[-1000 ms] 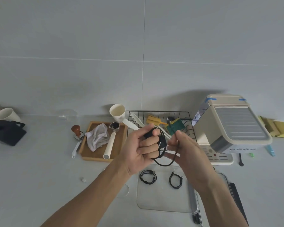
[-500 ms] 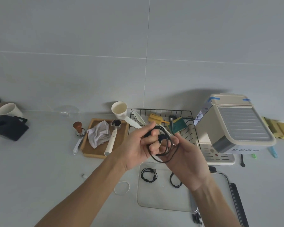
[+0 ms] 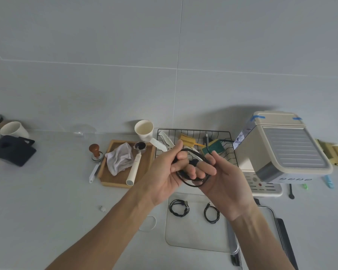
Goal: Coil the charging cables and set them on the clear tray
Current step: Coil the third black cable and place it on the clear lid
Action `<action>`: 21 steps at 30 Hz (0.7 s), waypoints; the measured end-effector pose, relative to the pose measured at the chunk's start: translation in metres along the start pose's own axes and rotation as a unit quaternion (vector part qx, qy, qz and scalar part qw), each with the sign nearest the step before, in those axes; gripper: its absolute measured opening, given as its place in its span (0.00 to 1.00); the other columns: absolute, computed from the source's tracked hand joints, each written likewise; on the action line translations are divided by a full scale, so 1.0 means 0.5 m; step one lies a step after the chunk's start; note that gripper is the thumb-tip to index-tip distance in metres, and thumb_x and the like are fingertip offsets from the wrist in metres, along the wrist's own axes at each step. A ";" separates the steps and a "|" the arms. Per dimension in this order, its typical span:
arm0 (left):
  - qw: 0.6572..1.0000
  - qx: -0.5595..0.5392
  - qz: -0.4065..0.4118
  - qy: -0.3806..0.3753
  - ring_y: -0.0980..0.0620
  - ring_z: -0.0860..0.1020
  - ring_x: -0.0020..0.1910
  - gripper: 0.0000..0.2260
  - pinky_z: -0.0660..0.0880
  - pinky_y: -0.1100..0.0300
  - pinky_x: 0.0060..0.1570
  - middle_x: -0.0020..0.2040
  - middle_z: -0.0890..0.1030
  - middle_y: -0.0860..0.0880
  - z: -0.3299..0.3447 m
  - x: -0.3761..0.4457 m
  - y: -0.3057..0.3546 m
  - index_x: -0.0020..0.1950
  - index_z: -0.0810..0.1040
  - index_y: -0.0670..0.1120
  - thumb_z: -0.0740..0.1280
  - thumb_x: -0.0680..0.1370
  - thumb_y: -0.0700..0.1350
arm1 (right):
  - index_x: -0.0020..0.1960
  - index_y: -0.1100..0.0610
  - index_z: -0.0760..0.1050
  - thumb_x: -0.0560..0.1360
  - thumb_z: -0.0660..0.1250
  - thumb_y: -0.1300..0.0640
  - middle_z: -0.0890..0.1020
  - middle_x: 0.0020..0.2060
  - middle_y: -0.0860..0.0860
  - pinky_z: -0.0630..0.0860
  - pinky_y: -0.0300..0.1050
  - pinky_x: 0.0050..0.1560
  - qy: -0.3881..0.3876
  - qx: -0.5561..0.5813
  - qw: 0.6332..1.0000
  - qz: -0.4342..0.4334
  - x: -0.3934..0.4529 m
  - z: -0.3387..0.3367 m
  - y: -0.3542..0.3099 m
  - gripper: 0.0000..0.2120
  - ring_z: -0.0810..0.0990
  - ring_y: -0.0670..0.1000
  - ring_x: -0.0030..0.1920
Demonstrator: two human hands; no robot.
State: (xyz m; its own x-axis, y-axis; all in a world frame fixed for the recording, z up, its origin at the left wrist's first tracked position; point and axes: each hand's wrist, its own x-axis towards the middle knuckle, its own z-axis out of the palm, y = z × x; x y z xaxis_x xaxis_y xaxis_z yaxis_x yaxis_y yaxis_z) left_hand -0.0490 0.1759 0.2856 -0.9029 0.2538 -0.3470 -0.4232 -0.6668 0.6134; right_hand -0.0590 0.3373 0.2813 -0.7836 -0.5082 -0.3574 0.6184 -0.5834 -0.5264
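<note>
Both hands hold one black charging cable (image 3: 189,184) in loops above the counter. My left hand (image 3: 165,177) pinches the loops between thumb and fingers. My right hand (image 3: 225,181) closes its fingers over the loops from the right. Below the hands lies the clear tray (image 3: 195,238). Two coiled black cables rest on its far part, one on the left (image 3: 179,208), one on the right (image 3: 211,213), partly hidden by my right wrist.
A wooden tray (image 3: 107,179) with a cloth and portafilter lies at the left. A wire rack (image 3: 227,151) and a cream coffee machine (image 3: 285,149) stand behind. A metal tray (image 3: 232,242) lies at the right, a white ring (image 3: 148,223) and a small white piece (image 3: 102,208) on the counter.
My right hand has come in against the left hand and closed over the cable loops. The hanging loop has tightened between the two hands.
</note>
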 end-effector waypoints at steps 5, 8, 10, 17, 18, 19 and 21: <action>0.998 -0.033 -0.030 -0.043 0.57 0.54 0.23 0.17 0.55 0.63 0.25 0.28 0.55 0.53 -0.003 0.000 0.005 0.39 0.72 0.45 0.60 0.84 0.53 | 0.40 0.53 0.66 0.84 0.55 0.50 0.57 0.30 0.46 0.59 0.43 0.35 0.004 0.008 1.000 -0.001 0.012 0.006 0.013 0.15 0.57 0.47 0.28; 0.999 0.044 -0.006 -0.017 0.55 0.53 0.26 0.15 0.52 0.60 0.29 0.27 0.57 0.54 -0.002 0.008 -0.012 0.41 0.75 0.44 0.61 0.84 0.50 | 0.47 0.55 0.67 0.85 0.56 0.50 0.64 0.29 0.48 0.62 0.44 0.37 0.033 -0.057 0.997 -0.036 0.009 0.000 0.028 0.12 0.62 0.48 0.28; 0.996 0.085 0.012 0.028 0.51 0.55 0.30 0.14 0.54 0.58 0.32 0.25 0.58 0.53 -0.001 0.016 -0.020 0.42 0.77 0.44 0.63 0.84 0.49 | 0.53 0.58 0.71 0.86 0.54 0.51 0.74 0.34 0.54 0.73 0.47 0.41 0.051 -0.119 0.990 -0.064 0.005 -0.003 0.033 0.13 0.71 0.52 0.32; 0.997 0.074 -0.013 0.019 0.58 0.55 0.22 0.15 0.52 0.64 0.24 0.26 0.58 0.54 0.000 0.018 -0.017 0.41 0.76 0.45 0.62 0.85 0.49 | 0.52 0.63 0.78 0.85 0.60 0.60 0.74 0.32 0.53 0.72 0.39 0.27 0.171 -0.216 0.961 -0.032 -0.015 -0.044 0.046 0.10 0.76 0.48 0.30; 0.996 0.083 -0.017 0.018 0.58 0.55 0.23 0.15 0.54 0.64 0.24 0.26 0.58 0.54 0.004 0.019 -0.021 0.41 0.76 0.45 0.62 0.85 0.49 | 0.52 0.64 0.80 0.84 0.60 0.64 0.73 0.33 0.53 0.70 0.39 0.25 0.161 -0.233 0.959 -0.022 -0.017 -0.045 0.053 0.10 0.74 0.48 0.29; 0.995 0.093 -0.020 0.020 0.57 0.55 0.23 0.14 0.54 0.64 0.24 0.26 0.58 0.54 0.007 0.020 -0.026 0.41 0.76 0.45 0.62 0.85 0.49 | 0.53 0.65 0.81 0.82 0.59 0.67 0.73 0.34 0.54 0.69 0.39 0.25 0.158 -0.246 0.956 -0.019 -0.017 -0.045 0.059 0.11 0.72 0.48 0.28; 0.994 0.107 -0.016 0.029 0.57 0.55 0.22 0.14 0.55 0.64 0.24 0.26 0.58 0.54 0.010 0.021 -0.033 0.41 0.76 0.45 0.62 0.84 0.49 | 0.53 0.65 0.83 0.80 0.59 0.70 0.73 0.36 0.57 0.69 0.40 0.24 0.159 -0.262 0.951 -0.025 -0.016 -0.045 0.062 0.14 0.71 0.48 0.28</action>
State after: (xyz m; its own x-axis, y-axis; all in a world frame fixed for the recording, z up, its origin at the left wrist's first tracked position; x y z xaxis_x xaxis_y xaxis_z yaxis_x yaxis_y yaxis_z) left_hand -0.0518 0.1930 0.2752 -0.8851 0.2285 -0.4055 -0.4643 -0.4934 0.7355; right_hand -0.0346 0.3374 0.2506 -0.8412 -0.2213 -0.4934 0.5307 -0.1630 -0.8317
